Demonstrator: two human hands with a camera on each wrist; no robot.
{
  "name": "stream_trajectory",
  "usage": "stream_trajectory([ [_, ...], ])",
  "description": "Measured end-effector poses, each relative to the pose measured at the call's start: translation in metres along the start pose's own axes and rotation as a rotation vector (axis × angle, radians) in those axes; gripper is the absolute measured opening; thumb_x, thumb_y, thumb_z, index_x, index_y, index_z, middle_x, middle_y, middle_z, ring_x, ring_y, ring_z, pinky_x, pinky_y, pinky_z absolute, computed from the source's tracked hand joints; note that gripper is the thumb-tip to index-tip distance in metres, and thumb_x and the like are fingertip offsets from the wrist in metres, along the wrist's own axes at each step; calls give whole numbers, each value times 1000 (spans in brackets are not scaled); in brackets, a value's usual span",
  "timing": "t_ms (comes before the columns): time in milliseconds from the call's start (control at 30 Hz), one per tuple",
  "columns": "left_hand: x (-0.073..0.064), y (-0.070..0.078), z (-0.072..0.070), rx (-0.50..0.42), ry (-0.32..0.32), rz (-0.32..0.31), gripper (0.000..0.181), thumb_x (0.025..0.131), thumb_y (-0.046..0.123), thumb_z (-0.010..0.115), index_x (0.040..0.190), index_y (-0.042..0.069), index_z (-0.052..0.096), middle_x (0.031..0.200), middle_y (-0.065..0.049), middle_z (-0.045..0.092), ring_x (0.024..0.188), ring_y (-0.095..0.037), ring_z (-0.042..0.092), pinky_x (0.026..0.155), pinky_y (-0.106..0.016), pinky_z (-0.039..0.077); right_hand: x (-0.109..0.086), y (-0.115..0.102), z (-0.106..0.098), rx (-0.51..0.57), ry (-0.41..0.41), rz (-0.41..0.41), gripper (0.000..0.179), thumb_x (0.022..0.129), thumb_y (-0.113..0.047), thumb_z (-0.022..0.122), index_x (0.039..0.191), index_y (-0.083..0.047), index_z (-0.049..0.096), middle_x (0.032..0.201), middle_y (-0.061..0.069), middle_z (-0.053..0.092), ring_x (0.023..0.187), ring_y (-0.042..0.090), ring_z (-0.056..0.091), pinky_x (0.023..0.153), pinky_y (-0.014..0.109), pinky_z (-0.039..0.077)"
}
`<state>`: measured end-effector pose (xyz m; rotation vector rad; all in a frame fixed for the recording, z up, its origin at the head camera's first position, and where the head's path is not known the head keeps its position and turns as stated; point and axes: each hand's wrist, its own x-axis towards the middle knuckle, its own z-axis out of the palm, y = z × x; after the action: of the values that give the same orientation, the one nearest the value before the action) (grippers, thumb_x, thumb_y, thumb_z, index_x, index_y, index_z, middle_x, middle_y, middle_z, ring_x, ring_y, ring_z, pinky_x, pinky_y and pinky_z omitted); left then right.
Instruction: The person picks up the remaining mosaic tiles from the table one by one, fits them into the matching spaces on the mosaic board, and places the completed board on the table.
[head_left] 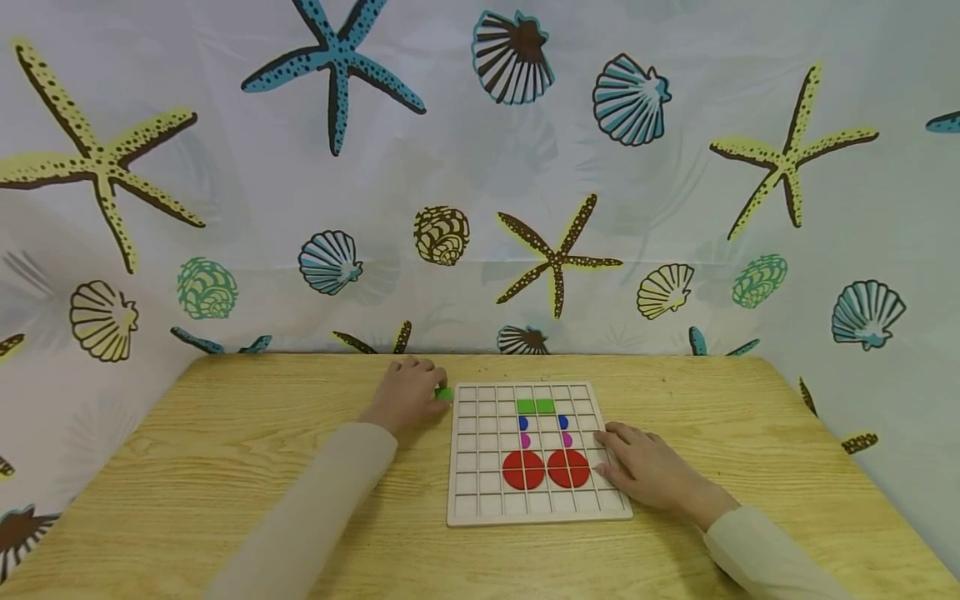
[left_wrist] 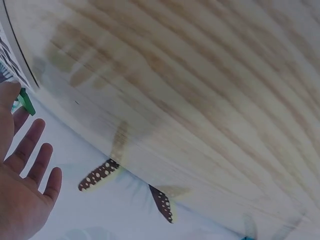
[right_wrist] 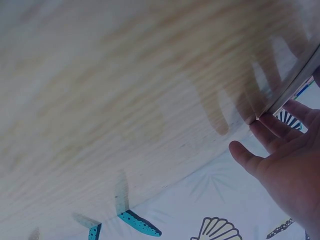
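Observation:
A white grid board lies on the table, with two green squares, two blue half-circles, two pink half-circles and two red circles on it. Just off its upper left corner, my left hand pinches a green piece between thumb and index finger. In the left wrist view the same green piece shows at the fingertips, the other fingers spread apart. My right hand rests at the board's right edge, fingertips touching it; the right wrist view shows those fingers extended along the edge.
The wooden table spreads around the board on all sides. Behind and beside it hangs a white cloth printed with starfish and shells, meeting the table's far edge.

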<state>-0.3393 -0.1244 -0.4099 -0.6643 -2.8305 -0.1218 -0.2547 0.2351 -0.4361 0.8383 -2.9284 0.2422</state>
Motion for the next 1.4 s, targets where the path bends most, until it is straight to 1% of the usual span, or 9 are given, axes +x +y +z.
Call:
stream_trajectory([
  [167,3,19,-2,-15,-29,19,24,83,36,65,97,16,62,101,-2,60,100,-26,50,89,-47,38,0,0,0,4,-1,2,48,93,-35,48,133,-8,46,133,15,46,123,33,45,96,54,36],
  [233,6,24,-1,-6,-36,28,25,83,37,65,98,17,62,101,-1,60,100,-26,50,90,-46,38,-1,-1,-1,3,-2,2,48,93,-35,48,133,-8,46,133,15,46,123,33,45,96,54,36],
  [400,13,38,2,7,-37,48,27,82,39,65,98,17,63,101,-1,59,99,-25,51,89,-44,39,-1,-2,-2,4,-4,3,48,93,-35,48,133,-8,46,133,15,46,123,33,45,97,53,36],
  [567,19,51,5,19,-43,60,28,83,40,64,100,19,63,104,0,59,104,-25,51,91,-44,39,-1,-1,-2,1,-8,4,48,93,-35,48,133,-8,46,134,15,45,123,32,44,97,53,36],
  [833,26,70,7,-12,-43,97,25,83,38,65,98,18,64,103,-1,61,106,-26,52,93,-46,39,0,-1,-2,0,-4,0,49,93,-36,48,133,-8,45,134,16,45,123,33,44,97,54,36],
  [967,30,79,10,-5,-41,114,25,83,39,64,99,20,64,103,0,61,103,-24,52,92,-44,40,0,-1,-2,0,-4,1,49,93,-36,48,134,-8,45,134,16,45,123,34,44,97,54,36],
  [1167,36,92,17,-12,-35,123,26,82,42,64,99,22,64,103,2,61,102,-22,52,92,-44,39,0,1,-1,5,-11,2,49,93,-36,47,134,-9,45,134,15,45,124,33,44,97,54,36],
  [1333,38,104,16,-35,-35,113,26,83,40,63,101,21,64,108,1,61,106,-24,51,99,-49,36,0,1,0,-1,-12,6,49,94,-36,47,134,-9,45,134,15,45,124,33,44,96,54,36],
  [1400,39,109,15,-41,-36,110,27,83,41,63,101,21,64,108,1,61,106,-24,51,99,-49,36,0,1,0,-1,-15,11,49,94,-36,47,134,-9,45,135,15,45,124,33,44,97,53,36],
])
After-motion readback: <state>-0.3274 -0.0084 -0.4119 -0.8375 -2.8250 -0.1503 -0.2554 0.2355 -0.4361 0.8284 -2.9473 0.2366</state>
